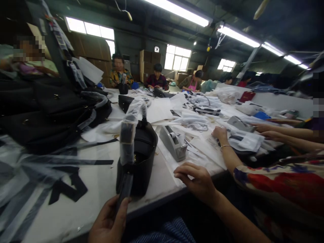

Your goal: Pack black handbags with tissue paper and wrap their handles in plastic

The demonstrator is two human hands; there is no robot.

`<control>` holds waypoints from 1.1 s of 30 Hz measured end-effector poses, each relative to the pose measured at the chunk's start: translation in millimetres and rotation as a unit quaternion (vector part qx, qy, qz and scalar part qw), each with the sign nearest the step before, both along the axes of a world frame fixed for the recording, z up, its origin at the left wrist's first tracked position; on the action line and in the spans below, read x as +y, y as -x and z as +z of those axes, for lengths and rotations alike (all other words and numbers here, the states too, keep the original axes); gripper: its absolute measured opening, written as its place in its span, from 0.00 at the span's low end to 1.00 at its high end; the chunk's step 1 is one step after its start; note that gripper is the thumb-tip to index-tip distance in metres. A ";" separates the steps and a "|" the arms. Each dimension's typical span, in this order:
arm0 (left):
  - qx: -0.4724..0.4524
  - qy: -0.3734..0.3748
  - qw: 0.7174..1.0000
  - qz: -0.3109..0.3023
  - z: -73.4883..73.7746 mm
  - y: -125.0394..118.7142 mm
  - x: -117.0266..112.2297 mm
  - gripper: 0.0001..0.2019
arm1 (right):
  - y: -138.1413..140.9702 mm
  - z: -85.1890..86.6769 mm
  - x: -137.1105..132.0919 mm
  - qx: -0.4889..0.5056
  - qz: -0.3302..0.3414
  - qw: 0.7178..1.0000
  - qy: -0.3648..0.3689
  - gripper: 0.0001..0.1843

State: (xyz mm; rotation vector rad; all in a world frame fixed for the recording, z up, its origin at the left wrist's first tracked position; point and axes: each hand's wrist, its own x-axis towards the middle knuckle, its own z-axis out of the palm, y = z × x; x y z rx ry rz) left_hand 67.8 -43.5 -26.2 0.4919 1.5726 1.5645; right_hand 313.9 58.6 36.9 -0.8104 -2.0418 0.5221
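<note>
A black handbag (pixel 144 168) stands upright on the table near its front edge. Its handle (pixel 127 141) is wrapped in translucent white film and arches over the top. My left hand (pixel 110 221), at the bottom, is closed around the lower end of a dark strap (pixel 124 189) that hangs from the bag's near side. To the right of the bag, my right hand (pixel 196 182) hovers by the table edge, fingertips drawn together in a pinch; anything between them is too small to make out. A grey tape dispenser (pixel 173 143) sits just beyond it.
Black bags (pixel 48 111) are piled at the left, with film-covered straps (pixel 73 184) before them. White sheets (pixel 159 108) and plastic wrap cover the table's middle. At right, a co-worker's hand (pixel 220 133) rests near a second dispenser (pixel 240 125). Other people sit across the table.
</note>
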 end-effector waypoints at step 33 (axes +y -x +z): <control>0.012 -0.061 0.997 -0.045 13.8 -7.5 -5.3 0.19 | 116.6 -24.1 -24.4 0.062 0.063 0.930 0.358 0.18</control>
